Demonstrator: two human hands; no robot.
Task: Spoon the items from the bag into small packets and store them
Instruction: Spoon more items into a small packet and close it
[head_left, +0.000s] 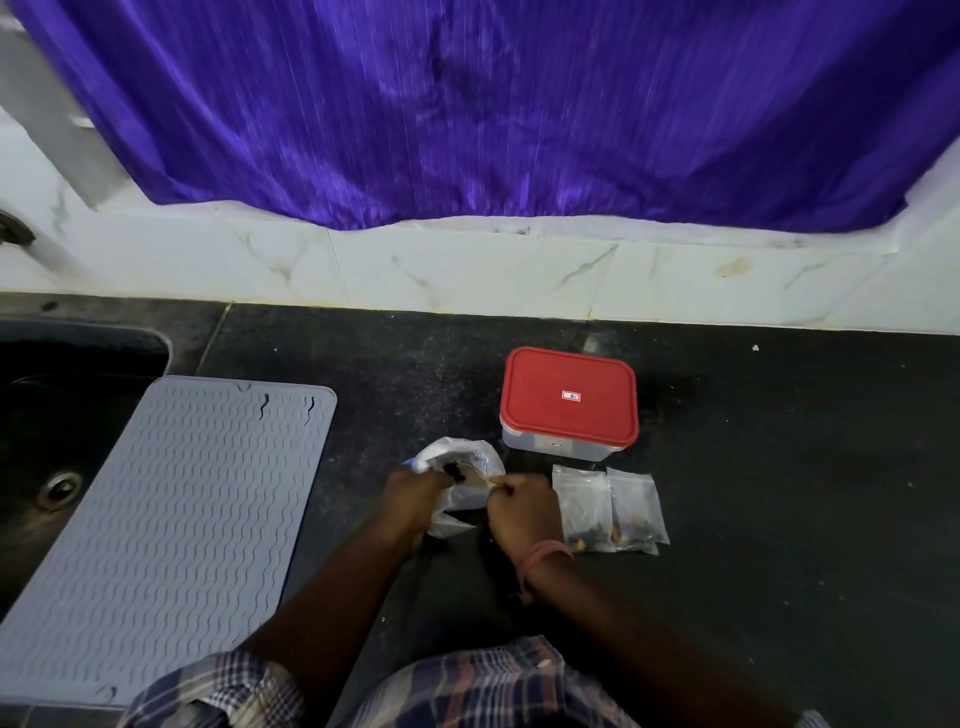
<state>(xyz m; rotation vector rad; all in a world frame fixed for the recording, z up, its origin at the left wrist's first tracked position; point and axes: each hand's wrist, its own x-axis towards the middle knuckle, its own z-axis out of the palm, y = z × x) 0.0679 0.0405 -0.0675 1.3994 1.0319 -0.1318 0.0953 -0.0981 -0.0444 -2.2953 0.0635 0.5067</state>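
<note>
- Far left: dark sink (62, 415), grey ribbed mat (171, 530) lying partly over it.
- Centre: left hand (415, 499) gripping crumpled plastic bag (462, 467); right hand (524, 512) pinching spoon (480, 480) at bag's mouth.
- Right: two filled packets (605, 506) side by side.
- Beyond: red-lidded container (569, 402), closed; small label unreadable.

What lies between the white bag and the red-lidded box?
Head view: only bare dark countertop separates the bag from the box.
</note>
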